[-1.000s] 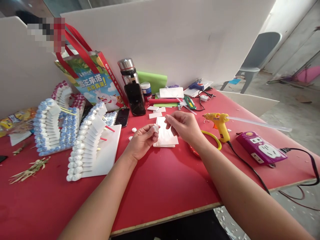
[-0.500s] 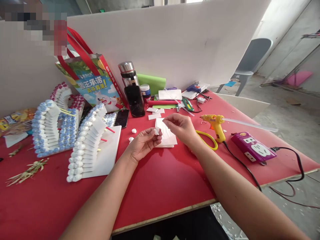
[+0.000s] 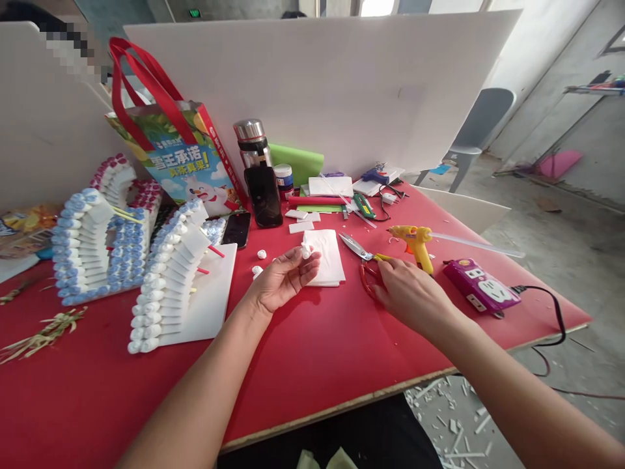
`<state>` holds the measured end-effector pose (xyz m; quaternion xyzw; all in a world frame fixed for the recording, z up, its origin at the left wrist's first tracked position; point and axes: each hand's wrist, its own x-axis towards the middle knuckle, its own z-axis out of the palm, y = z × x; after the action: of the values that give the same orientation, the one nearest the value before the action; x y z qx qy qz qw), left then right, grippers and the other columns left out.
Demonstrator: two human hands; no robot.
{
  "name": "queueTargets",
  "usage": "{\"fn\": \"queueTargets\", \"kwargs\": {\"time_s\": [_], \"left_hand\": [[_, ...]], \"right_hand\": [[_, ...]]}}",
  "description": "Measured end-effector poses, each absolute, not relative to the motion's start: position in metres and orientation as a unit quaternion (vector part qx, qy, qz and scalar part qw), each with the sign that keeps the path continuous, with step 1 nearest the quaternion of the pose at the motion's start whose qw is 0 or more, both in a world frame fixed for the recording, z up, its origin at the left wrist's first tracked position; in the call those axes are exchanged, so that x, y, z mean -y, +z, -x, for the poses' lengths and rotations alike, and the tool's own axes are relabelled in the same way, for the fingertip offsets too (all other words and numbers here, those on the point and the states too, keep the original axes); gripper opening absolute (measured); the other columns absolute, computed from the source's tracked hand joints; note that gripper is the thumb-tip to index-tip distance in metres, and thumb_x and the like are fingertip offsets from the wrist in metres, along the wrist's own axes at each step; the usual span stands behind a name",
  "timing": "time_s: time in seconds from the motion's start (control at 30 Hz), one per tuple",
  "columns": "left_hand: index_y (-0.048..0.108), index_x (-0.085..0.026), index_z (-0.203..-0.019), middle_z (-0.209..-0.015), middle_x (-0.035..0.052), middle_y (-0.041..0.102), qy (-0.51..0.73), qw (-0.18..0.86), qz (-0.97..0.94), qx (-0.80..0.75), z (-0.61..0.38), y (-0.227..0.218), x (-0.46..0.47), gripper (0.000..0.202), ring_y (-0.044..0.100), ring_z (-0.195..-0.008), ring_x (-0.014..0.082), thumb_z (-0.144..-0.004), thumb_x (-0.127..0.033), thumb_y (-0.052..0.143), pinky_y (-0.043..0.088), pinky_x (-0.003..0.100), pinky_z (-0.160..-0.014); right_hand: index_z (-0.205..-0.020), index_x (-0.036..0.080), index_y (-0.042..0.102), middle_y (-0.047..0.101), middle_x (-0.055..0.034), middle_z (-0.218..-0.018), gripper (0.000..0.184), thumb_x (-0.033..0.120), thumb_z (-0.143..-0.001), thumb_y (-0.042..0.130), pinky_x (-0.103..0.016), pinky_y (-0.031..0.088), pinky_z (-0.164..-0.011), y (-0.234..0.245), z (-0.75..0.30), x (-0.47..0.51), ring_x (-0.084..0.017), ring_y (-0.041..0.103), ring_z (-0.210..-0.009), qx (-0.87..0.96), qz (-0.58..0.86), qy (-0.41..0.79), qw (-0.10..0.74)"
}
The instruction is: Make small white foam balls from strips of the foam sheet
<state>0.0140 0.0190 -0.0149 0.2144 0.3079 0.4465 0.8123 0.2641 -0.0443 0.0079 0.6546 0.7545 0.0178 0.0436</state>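
Note:
My left hand (image 3: 286, 279) is palm up over the red table (image 3: 317, 352), pinching a small white foam piece (image 3: 305, 250) at its fingertips. Just beyond it lies a stack of white foam sheets (image 3: 328, 260). My right hand (image 3: 407, 293) rests on the table to the right, its fingers closing on the red and yellow handles of a pair of scissors (image 3: 364, 258), whose blades point toward the foam stack.
A yellow glue gun (image 3: 415, 240) and a purple power strip (image 3: 478, 286) lie at the right. White and blue stepped foam models (image 3: 170, 280) stand at the left. A red-handled bag (image 3: 180, 156), a flask (image 3: 251, 140), a phone (image 3: 263, 195) and small tools sit at the back.
My right hand left the foam piece and dropped right onto the scissors. My left hand kept the foam piece and stayed in place.

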Motion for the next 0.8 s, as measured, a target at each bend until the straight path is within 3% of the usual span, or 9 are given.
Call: {"fn": "queueTargets", "kwargs": {"time_s": [0.17, 0.43, 0.57, 0.63, 0.8], "left_hand": [[0.072, -0.006, -0.096, -0.093, 0.0146, 0.075, 0.438, 0.808, -0.221, -0.327, -0.013, -0.017, -0.018, 0.017, 0.075, -0.077, 0.0161, -0.093, -0.004, 0.055, 0.062, 0.026, -0.074], [0.073, -0.006, -0.096, -0.085, 0.0074, 0.065, 0.414, 0.828, -0.277, -0.258, -0.008, -0.018, -0.022, 0.012, 0.061, -0.067, 0.0083, -0.084, -0.007, 0.069, 0.056, 0.021, -0.066], [0.072, -0.008, -0.095, -0.085, 0.0057, 0.060, 0.416, 0.826, -0.291, -0.244, -0.006, -0.020, -0.022, 0.012, 0.057, -0.067, 0.0072, -0.084, -0.010, 0.071, 0.052, 0.019, -0.065], [0.072, -0.008, -0.095, -0.086, 0.0060, 0.059, 0.418, 0.823, -0.293, -0.249, -0.006, -0.019, -0.022, 0.012, 0.056, -0.068, 0.0076, -0.084, -0.011, 0.071, 0.051, 0.020, -0.066], [0.072, -0.008, -0.097, -0.085, 0.0062, 0.056, 0.404, 0.825, -0.303, -0.255, -0.006, -0.014, -0.019, 0.013, 0.053, -0.068, 0.0081, -0.088, -0.016, 0.068, 0.048, 0.021, -0.065]], "right_hand": [[-0.110, 0.008, 0.058, 0.066, -0.0190, -0.097, 0.025, 0.009, -0.087, 0.047, -0.035, 0.041, -0.074, -0.002, -0.260, 0.035, -0.033, 0.065, -0.092, -0.730, -0.678, 0.051, 0.071], [-0.120, 0.009, 0.056, 0.065, -0.0174, -0.096, 0.038, 0.021, -0.084, 0.055, -0.030, 0.036, -0.063, 0.004, -0.255, 0.023, -0.028, 0.066, -0.082, -0.716, -0.693, -0.021, 0.081], [-0.111, 0.019, 0.064, 0.061, -0.0094, -0.093, 0.026, 0.030, -0.095, 0.047, -0.029, 0.037, -0.063, 0.002, -0.273, 0.041, -0.020, 0.063, -0.073, -0.756, -0.653, -0.042, -0.014], [-0.101, 0.021, 0.067, 0.061, -0.0070, -0.093, 0.031, 0.040, -0.099, 0.042, -0.029, 0.039, -0.063, -0.002, -0.287, 0.055, -0.018, 0.061, -0.071, -0.739, -0.665, -0.053, -0.095], [-0.110, 0.014, 0.064, 0.062, -0.0148, -0.102, 0.038, 0.046, -0.094, 0.050, -0.035, 0.045, -0.074, -0.013, -0.317, 0.073, -0.028, 0.062, -0.090, -0.635, -0.745, 0.072, -0.191]]}}
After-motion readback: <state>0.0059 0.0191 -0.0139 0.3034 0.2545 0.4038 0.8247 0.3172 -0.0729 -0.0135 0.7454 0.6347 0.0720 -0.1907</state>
